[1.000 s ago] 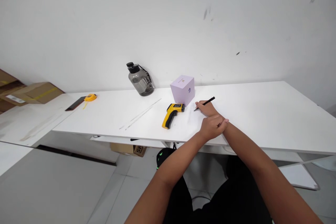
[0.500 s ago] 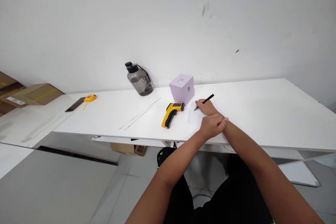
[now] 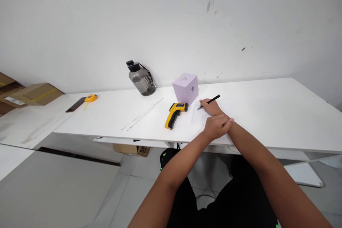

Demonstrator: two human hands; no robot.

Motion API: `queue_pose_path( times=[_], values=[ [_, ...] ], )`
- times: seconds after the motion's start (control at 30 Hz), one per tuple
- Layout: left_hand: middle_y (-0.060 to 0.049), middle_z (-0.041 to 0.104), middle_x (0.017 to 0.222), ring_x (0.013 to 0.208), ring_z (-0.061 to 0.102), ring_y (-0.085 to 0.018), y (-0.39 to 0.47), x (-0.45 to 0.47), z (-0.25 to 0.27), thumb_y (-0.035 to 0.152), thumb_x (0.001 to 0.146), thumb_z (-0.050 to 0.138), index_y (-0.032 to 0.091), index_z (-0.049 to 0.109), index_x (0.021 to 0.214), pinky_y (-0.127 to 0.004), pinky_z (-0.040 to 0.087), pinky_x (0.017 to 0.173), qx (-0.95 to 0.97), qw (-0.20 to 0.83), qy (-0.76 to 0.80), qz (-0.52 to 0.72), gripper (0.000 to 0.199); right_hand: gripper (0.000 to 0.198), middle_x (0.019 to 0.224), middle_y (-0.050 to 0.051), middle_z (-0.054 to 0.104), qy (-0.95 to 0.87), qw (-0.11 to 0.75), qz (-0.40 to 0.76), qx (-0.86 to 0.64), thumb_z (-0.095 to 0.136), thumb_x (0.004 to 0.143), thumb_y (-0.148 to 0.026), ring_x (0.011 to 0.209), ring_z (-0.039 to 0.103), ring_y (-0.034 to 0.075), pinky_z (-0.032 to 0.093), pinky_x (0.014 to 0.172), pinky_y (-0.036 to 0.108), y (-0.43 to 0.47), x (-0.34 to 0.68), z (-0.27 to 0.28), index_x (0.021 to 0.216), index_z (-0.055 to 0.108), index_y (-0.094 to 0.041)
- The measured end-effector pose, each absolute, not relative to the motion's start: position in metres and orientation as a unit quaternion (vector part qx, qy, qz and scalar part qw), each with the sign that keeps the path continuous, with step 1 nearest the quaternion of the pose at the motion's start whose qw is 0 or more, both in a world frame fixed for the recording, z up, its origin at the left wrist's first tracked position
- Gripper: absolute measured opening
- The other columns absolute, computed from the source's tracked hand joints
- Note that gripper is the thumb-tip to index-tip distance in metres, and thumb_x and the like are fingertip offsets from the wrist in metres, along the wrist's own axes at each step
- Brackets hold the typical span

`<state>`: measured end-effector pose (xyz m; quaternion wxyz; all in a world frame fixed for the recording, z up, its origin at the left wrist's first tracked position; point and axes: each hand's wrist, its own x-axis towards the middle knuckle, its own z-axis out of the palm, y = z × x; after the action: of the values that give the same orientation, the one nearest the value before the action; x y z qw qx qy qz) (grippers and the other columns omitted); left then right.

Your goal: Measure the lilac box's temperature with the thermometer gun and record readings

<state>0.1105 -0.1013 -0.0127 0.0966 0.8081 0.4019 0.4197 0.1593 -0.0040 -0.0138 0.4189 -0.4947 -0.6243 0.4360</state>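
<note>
A black pen (image 3: 215,97) is gripped in my right hand (image 3: 211,107), tilted up to the right. Its tip touches or nearly touches a thin white paper (image 3: 195,114), faint against the white table. My left hand (image 3: 217,126) lies against my right wrist near the front edge, fingers curled in a loose fist; nothing shows in it. Left of the paper, a yellow and black infrared thermometer (image 3: 173,114) lies on its side. Just behind it stands a lilac box (image 3: 187,89) with a small purple mark.
A grey see-through water bottle (image 3: 143,81) stands by the wall. Farther left are a yellow tape measure (image 3: 91,98) and a dark flat object (image 3: 76,104). Cardboard boxes (image 3: 40,94) sit at the far left; another carton (image 3: 130,149) is under the white table (image 3: 280,114).
The pen in my right hand has shifted slightly to the right along the paper. The whole view has moved a little; my left hand stays by my right wrist.
</note>
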Motion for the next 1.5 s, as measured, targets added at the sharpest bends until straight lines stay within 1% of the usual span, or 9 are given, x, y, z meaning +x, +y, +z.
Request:
queue_pose_path(
  times=[0.23, 0.43, 0.7, 0.93, 1.07, 1.23, 1.4, 1.5],
  values=[
    [0.0, 0.044, 0.054, 0.057, 0.047, -0.012, -0.1016, 0.1101, -0.0125, 0.04, 0.099, 0.037, 0.023, 0.032, 0.054, -0.03, 0.031, 0.055, 0.812, 0.095, 0.402, 0.413, 0.049, 0.034, 0.049, -0.002, 0.05, -0.626, 0.42, 0.431, -0.496, 0.058, 0.082, -0.044, 0.058, 0.047, 0.015, 0.04, 0.065, 0.031, -0.0035, 0.1598, -0.0154, 0.059, 0.065, -0.021],
    [0.001, 0.041, 0.052, 0.054, 0.046, -0.012, -0.1004, 0.1106, -0.0138, 0.038, 0.099, 0.039, 0.023, 0.033, 0.053, -0.03, 0.03, 0.052, 0.81, 0.078, 0.392, 0.43, 0.049, 0.032, 0.048, -0.002, 0.049, -0.618, 0.418, 0.432, -0.507, 0.059, 0.082, -0.043, 0.059, 0.046, 0.015, 0.039, 0.064, 0.031, -0.0059, 0.1596, -0.0109, 0.06, 0.065, -0.02],
    [0.002, 0.044, 0.051, 0.051, 0.043, -0.009, -0.0981, 0.1099, -0.0157, 0.041, 0.102, 0.037, 0.021, 0.037, 0.053, -0.029, 0.029, 0.051, 0.807, 0.043, 0.363, 0.463, 0.053, 0.032, 0.051, -0.004, 0.048, -0.622, 0.401, 0.442, -0.508, 0.057, 0.083, -0.041, 0.056, 0.043, 0.013, 0.036, 0.06, 0.029, -0.0075, 0.1607, -0.0095, 0.061, 0.063, -0.02],
    [0.001, 0.048, 0.054, 0.054, 0.047, -0.011, -0.0994, 0.1083, -0.0141, 0.043, 0.104, 0.03, 0.021, 0.042, 0.057, -0.029, 0.031, 0.054, 0.812, 0.069, 0.359, 0.455, 0.053, 0.031, 0.051, -0.004, 0.049, -0.618, 0.4, 0.438, -0.516, 0.056, 0.084, -0.042, 0.056, 0.045, 0.013, 0.037, 0.06, 0.029, -0.0063, 0.1609, -0.0108, 0.063, 0.064, -0.02],
    [0.0, 0.049, 0.055, 0.056, 0.048, -0.012, -0.1, 0.1073, -0.0132, 0.044, 0.105, 0.026, 0.021, 0.043, 0.058, -0.03, 0.031, 0.055, 0.813, 0.091, 0.356, 0.452, 0.055, 0.032, 0.052, -0.003, 0.05, -0.616, 0.409, 0.438, -0.512, 0.057, 0.084, -0.042, 0.059, 0.046, 0.014, 0.038, 0.063, 0.029, -0.0062, 0.1612, -0.0111, 0.063, 0.064, -0.019],
    [-0.001, 0.049, 0.056, 0.056, 0.048, -0.012, -0.0998, 0.1079, -0.0138, 0.048, 0.104, 0.022, 0.021, 0.044, 0.057, -0.03, 0.032, 0.055, 0.81, 0.099, 0.364, 0.448, 0.059, 0.031, 0.052, -0.003, 0.05, -0.619, 0.4, 0.436, -0.517, 0.057, 0.084, -0.041, 0.059, 0.045, 0.013, 0.038, 0.065, 0.029, -0.007, 0.161, -0.0086, 0.063, 0.064, -0.019],
    [-0.001, 0.05, 0.056, 0.057, 0.05, -0.013, -0.1003, 0.1077, -0.0127, 0.049, 0.104, 0.023, 0.021, 0.046, 0.057, -0.03, 0.033, 0.055, 0.812, 0.105, 0.366, 0.443, 0.059, 0.031, 0.052, -0.003, 0.052, -0.63, 0.391, 0.433, -0.513, 0.057, 0.083, -0.04, 0.06, 0.047, 0.014, 0.04, 0.067, 0.029, -0.0065, 0.1614, -0.0085, 0.063, 0.065, -0.019],
    [-0.001, 0.05, 0.056, 0.057, 0.049, -0.013, -0.1013, 0.1071, -0.0112, 0.047, 0.104, 0.025, 0.021, 0.046, 0.058, -0.03, 0.034, 0.055, 0.812, 0.111, 0.367, 0.441, 0.057, 0.031, 0.057, -0.001, 0.056, -0.635, 0.394, 0.427, -0.509, 0.057, 0.083, -0.039, 0.064, 0.049, 0.015, 0.041, 0.068, 0.029, -0.0057, 0.1621, -0.0093, 0.062, 0.066, -0.019]
  ],
)
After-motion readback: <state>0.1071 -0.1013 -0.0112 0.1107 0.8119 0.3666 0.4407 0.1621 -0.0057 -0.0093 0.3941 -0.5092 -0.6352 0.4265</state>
